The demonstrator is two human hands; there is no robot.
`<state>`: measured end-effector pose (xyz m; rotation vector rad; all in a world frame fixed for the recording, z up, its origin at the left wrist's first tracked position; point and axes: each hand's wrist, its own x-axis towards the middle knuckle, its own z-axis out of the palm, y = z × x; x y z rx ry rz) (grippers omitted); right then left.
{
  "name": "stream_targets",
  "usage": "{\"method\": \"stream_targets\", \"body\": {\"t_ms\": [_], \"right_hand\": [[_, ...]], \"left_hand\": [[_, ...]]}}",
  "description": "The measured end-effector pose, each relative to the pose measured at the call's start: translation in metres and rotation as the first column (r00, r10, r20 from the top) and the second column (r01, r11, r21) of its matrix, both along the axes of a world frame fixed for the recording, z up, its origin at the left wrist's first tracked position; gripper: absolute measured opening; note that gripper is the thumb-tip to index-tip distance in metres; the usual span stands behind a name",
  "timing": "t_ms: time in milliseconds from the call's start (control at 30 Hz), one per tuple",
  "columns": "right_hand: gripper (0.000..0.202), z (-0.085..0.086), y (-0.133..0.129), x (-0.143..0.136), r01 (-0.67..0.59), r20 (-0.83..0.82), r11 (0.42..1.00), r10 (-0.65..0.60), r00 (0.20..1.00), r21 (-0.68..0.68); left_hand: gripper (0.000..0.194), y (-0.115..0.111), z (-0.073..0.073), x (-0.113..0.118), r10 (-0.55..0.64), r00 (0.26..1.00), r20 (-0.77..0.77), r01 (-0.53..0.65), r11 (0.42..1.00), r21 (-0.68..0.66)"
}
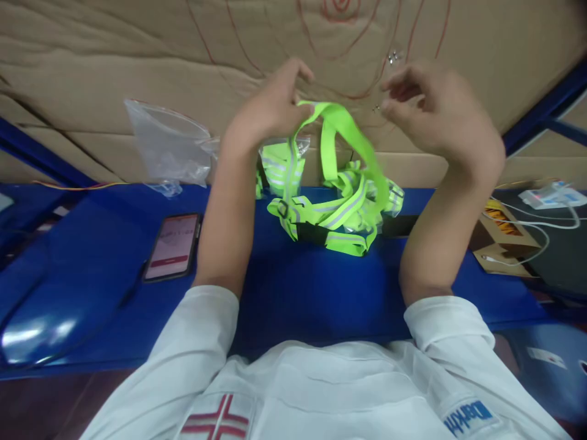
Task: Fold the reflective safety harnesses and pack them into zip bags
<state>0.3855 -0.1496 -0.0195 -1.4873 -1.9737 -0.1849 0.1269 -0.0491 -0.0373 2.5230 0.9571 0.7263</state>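
A neon yellow reflective strap harness [348,208] with grey stripes and a black buckle hangs in loops over the blue surface. My left hand [279,101] pinches one of its straps at the upper left of a loop. To the right of that loop, my right hand [431,110] is raised, apart from the straps, with its fingers curled and a gap between thumb and fingertips. Behind the harness stands a clear bag holding folded yellow reflective straps [277,165]. More bundled yellow material lies behind the harness on the right, partly hidden by it.
A brown cardboard panel [257,36] with red curved lines rises behind the blue bench [312,287]. Left of my arm lie a phone [174,247] and an empty clear bag [169,143]. At right are an open brown box [504,238], white cables and a white device [553,195].
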Motion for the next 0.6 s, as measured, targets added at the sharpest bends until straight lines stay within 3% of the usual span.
{"method": "stream_targets", "body": {"t_ms": [33, 100, 167, 267, 333, 467, 600], "right_hand": [[0.031, 0.002, -0.008, -0.005, -0.152, 0.017, 0.984, 0.154, 0.988, -0.096], [0.035, 0.007, -0.020, -0.012, -0.366, -0.002, 0.880, 0.383, 0.924, -0.302], [0.037, 0.010, -0.026, -0.014, -0.412, 0.012, 0.815, 0.456, 0.890, -0.408], [0.030, 0.009, -0.021, -0.012, -0.342, 0.075, 0.853, 0.401, 0.913, -0.393], [0.020, 0.003, -0.010, -0.011, -0.293, 0.089, 0.861, 0.359, 0.929, -0.417], [0.024, -0.013, 0.018, -0.018, -0.172, 0.130, 0.810, 0.291, 0.948, -0.560], [0.030, -0.027, 0.037, -0.041, -0.094, 0.248, 0.758, 0.325, 0.913, -0.646]], "left_hand": [[0.060, -0.001, -0.003, 0.004, 0.037, 0.999, -0.025, -0.036, 0.998, 0.053], [0.059, -0.009, -0.004, 0.009, 0.060, 0.995, -0.084, -0.050, 0.991, 0.122], [0.055, -0.023, -0.001, 0.013, -0.033, 0.980, -0.198, 0.055, 0.993, 0.108], [0.049, -0.041, 0.006, 0.016, -0.262, 0.914, -0.308, 0.254, 0.965, -0.068], [0.049, -0.046, 0.009, 0.015, -0.343, 0.889, -0.304, 0.319, 0.939, -0.126], [0.052, -0.038, 0.009, 0.012, -0.283, 0.921, -0.268, 0.284, 0.958, -0.036], [0.052, -0.024, 0.003, 0.010, -0.215, 0.933, -0.288, 0.224, 0.975, -0.002]]}}
